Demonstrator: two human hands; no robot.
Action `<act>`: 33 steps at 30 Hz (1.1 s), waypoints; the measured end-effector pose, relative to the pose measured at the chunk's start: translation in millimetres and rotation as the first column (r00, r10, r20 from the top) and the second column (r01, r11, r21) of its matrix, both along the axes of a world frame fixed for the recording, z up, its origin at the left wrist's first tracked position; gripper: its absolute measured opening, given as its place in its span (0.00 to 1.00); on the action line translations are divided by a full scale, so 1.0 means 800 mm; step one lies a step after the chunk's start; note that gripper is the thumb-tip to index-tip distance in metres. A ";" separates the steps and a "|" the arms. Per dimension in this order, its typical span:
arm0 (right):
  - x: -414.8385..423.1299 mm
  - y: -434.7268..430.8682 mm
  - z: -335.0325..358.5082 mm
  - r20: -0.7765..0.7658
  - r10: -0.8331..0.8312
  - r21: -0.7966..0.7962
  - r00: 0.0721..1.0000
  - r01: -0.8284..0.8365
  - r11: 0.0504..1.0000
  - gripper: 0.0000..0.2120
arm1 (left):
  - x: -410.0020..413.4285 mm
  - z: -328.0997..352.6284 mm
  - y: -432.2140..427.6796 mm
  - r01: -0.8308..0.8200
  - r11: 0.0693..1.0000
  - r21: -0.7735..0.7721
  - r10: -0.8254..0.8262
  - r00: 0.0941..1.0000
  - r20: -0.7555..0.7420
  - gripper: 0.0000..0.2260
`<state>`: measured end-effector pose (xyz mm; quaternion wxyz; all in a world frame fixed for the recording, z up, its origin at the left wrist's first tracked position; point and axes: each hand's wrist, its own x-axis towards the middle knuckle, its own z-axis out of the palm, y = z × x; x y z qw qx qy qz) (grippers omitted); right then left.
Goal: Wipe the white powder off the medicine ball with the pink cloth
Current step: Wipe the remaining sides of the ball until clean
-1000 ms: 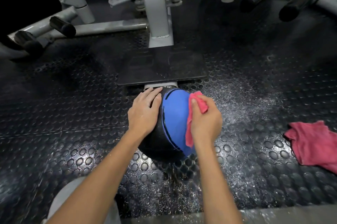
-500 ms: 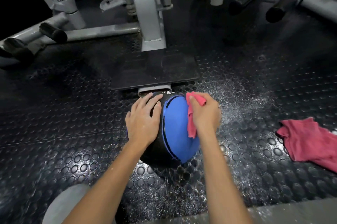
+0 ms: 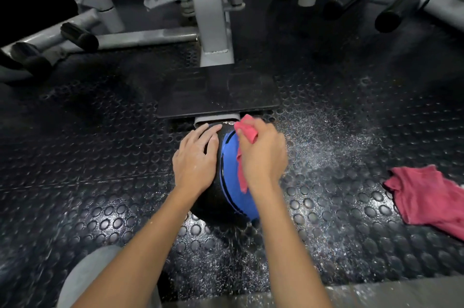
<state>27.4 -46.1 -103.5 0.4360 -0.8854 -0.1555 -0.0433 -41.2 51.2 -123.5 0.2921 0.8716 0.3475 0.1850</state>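
Grey machine legs [image 3: 140,36] cross the upper left of the frame. A black plate [image 3: 218,94] lies just behind the medicine ball [image 3: 229,172], which sits at centre on the studded mat [image 3: 88,157]. The left hand [image 3: 195,157] lies flat on the ball's black side, fingers straight. The right hand [image 3: 263,157] grips the pink cloth [image 3: 247,128] against the blue panel. White powder [image 3: 326,139] dusts the mat to the right, and a second red cloth [image 3: 426,197] lies at the right edge.
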 end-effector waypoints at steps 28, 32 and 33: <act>-0.051 -0.024 -0.055 -0.375 -0.204 0.406 0.904 0.358 0.841 0.05 | -0.054 0.000 0.025 -0.114 0.965 -0.237 0.114 0.993 -0.013 0.16; -0.086 -0.011 -0.038 0.030 -0.005 0.366 1.000 -0.006 0.930 0.11 | -0.061 0.028 0.028 -0.270 0.933 -0.238 0.248 0.961 -0.119 0.15; -0.092 -0.010 -0.039 0.076 0.032 0.340 0.997 -0.056 0.939 0.13 | -0.058 0.035 0.035 -0.295 0.930 -0.221 0.275 0.954 -0.116 0.17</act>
